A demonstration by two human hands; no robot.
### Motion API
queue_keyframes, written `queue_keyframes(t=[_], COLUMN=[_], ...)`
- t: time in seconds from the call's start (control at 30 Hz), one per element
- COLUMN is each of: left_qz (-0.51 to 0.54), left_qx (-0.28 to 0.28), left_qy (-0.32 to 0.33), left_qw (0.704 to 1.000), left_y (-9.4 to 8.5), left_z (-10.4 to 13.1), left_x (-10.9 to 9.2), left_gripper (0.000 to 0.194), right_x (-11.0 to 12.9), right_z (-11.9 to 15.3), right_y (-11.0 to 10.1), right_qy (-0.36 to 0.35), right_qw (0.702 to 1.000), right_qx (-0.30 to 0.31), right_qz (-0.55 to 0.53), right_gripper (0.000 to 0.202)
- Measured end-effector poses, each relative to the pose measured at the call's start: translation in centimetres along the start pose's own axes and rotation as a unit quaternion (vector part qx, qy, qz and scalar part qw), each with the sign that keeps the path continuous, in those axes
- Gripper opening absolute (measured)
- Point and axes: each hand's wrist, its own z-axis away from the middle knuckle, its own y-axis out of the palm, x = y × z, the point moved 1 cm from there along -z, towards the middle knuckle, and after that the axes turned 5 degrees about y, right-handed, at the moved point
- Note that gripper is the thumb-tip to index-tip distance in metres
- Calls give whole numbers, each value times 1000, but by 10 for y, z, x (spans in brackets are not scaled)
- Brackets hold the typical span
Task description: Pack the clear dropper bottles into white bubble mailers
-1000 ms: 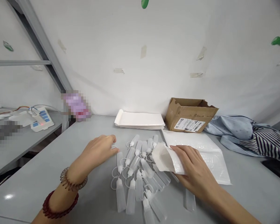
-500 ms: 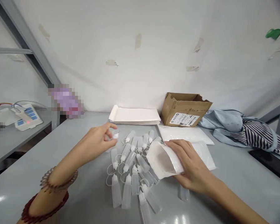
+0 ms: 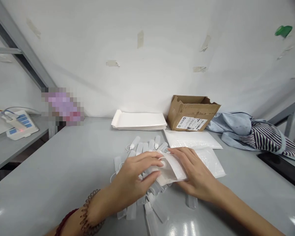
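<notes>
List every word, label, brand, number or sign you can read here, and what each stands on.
Nothing can be read with certainty.
White label on the cardboard box: print and barcode-like marks, too small to read.
Dark marking above that label: too blurred.
White pouch and small bottles: no lettering visible.

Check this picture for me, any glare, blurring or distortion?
In the head view, bright glare spots mark the grey table at the bottom and lower corners; in the head view, the purple item at left is pixelated, hiding its detail; in the head view, the metal post leans, possibly lens distortion, while the cardboard box looks fairly sharp.
</notes>
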Motion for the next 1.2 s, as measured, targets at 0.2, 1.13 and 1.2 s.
queue_keyframes(t=[0.2, 1.13, 1.2], left_qz=[-78, 334, 276], left_qx=[-66, 177, 111], left_qy=[1, -327, -331], left_qw=[995, 866, 896], left_y=[-7, -3, -7], left_z=[-2, -6, -7], left_x=[-1, -8, -4], left_gripper=[15, 33, 27], right_x=[-5, 11, 10], right_z=[1, 1, 1], right_y=[2, 7, 5], right_qy=[12, -44, -38], right_qw=[1000, 997, 997], right_qx=[-8, -11, -17], right_qz=[23, 58, 64], right_gripper=[52, 43, 43])
